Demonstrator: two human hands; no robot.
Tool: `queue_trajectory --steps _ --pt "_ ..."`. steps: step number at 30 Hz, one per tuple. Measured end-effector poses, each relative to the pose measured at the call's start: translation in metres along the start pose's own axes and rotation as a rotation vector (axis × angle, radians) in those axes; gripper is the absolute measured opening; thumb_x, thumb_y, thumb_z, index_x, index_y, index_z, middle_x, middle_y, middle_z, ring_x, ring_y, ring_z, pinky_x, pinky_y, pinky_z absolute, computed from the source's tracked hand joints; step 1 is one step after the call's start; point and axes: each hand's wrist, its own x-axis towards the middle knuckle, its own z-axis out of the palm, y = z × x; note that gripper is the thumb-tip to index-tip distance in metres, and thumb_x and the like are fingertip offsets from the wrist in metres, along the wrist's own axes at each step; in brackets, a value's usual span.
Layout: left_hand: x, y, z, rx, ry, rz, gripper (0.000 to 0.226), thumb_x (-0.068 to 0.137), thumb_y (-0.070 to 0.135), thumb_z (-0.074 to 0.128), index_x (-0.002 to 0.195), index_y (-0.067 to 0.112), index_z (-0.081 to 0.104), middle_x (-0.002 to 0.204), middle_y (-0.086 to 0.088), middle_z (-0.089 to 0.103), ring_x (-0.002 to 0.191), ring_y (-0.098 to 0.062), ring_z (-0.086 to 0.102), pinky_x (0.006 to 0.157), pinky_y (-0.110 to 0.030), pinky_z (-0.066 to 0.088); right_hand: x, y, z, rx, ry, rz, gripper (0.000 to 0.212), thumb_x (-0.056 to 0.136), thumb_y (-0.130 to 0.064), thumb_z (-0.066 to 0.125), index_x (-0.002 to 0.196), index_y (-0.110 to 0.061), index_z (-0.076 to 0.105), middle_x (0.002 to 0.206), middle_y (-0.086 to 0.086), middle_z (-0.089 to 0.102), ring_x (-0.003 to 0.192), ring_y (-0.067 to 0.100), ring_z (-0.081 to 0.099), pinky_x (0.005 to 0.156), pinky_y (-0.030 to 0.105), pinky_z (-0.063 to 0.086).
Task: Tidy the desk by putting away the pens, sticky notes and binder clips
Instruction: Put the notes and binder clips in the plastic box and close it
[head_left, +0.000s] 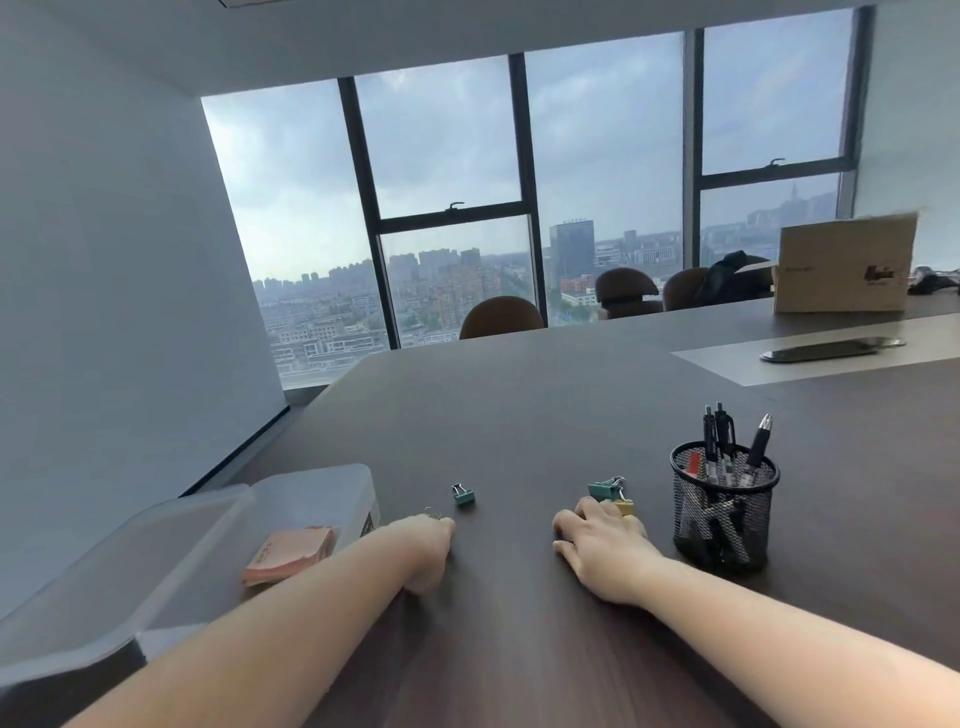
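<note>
Left hand (428, 551) curled on the desk (519, 415), a clip's wire loop at its fingertips; right hand (602, 540), fingers spread, reaches the green-yellow binder clips (610, 493) for collection; pens (727, 447) already stand right.

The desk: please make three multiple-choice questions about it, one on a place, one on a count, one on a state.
1. Where are the pens?
A. in the mesh cup
B. flat on the desk
C. in the plastic box

2. How many hands are on the desk?
A. none
B. one
C. two

3. The plastic box is
A. open
B. closed
C. upside down

Answers:
1 A: they stand upright in the mesh cup.
2 C: left hand and right hand both rest there.
3 A: its lid lies beside it.
</note>
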Motion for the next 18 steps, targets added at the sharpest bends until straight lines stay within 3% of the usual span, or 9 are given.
queue_trajectory --steps 4,7,10,14,18 --pt "0.007 -0.002 0.006 -0.044 0.082 -0.019 0.048 0.088 0.01 0.048 0.135 0.008 0.039 0.139 -0.015 0.043 0.127 -0.031 0.049 0.1 -0.036 0.044 0.001 -0.001 0.003 0.008 0.074 -0.011 0.03 0.099 -0.036 0.033 0.118 -0.018 0.047 0.123 0.009 0.049 0.12 0.029 0.045 0.096 0.044 0.042" --pt "0.012 0.0 0.01 -0.067 0.079 -0.057 0.051 0.091 0.016 0.043 0.14 0.008 0.033 0.143 -0.016 0.038 0.131 -0.034 0.045 0.104 -0.037 0.039 0.006 -0.002 0.003 -0.018 0.112 -0.019 0.031 0.1 -0.035 0.032 0.116 -0.013 0.047 0.121 0.013 0.054 0.117 0.032 0.053 0.091 0.042 0.046" --pt "0.015 0.008 0.014 -0.169 0.114 -0.062 0.044 0.093 0.013 0.036 0.136 0.004 0.034 0.144 -0.017 0.035 0.132 -0.036 0.041 0.105 -0.039 0.036 0.011 -0.003 0.001 -0.036 0.254 0.006 0.036 0.1 -0.039 0.031 0.112 -0.011 0.051 0.117 0.009 0.059 0.11 0.028 0.06 0.085 0.035 0.049" --pt "0.022 0.014 0.012 -0.355 0.314 -0.092 0.033 0.094 0.013 0.036 0.125 0.005 0.042 0.133 -0.013 0.042 0.123 -0.032 0.05 0.099 -0.038 0.041 0.021 0.005 -0.015 0.053 0.438 0.058 0.038 0.096 -0.048 0.04 0.109 -0.013 0.049 0.112 0.005 0.055 0.104 0.025 0.058 0.076 0.033 0.048" --pt "0.037 0.011 0.009 -0.506 0.364 -0.162 0.043 0.097 0.033 0.04 0.131 0.008 0.031 0.133 -0.016 0.032 0.12 -0.038 0.054 0.095 -0.04 0.043 0.04 0.017 -0.02 0.019 0.425 0.176 0.039 0.095 -0.046 0.045 0.109 -0.01 0.051 0.122 0.009 0.043 0.111 0.028 0.048 0.079 0.038 0.051"
